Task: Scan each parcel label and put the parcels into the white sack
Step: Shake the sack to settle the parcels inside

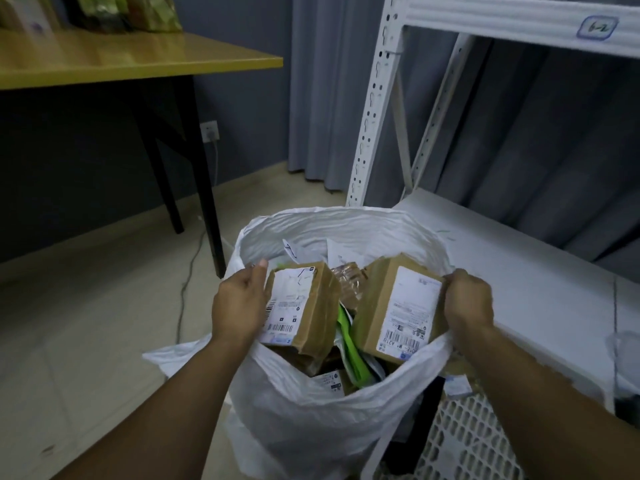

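Note:
A white sack (311, 431) stands open on the floor below me, holding several parcels. My left hand (239, 303) grips a brown cardboard parcel (311, 313) with a white barcode label, held over the left side of the sack's mouth. My right hand (467, 303) grips a second brown labelled parcel (388, 306) over the right side, its knuckles close to the sack's rim. Between and under the two boxes lie a green-and-white packet (353, 355), a clear wrapped bundle (349, 275) and more labelled packages.
A white metal rack (377, 109) with a low shelf (502, 271) stands right of the sack. A white lattice crate (460, 441) sits at the lower right. A yellow table (131, 60) with black legs is at the upper left, a cable (194, 258) trailing across the floor.

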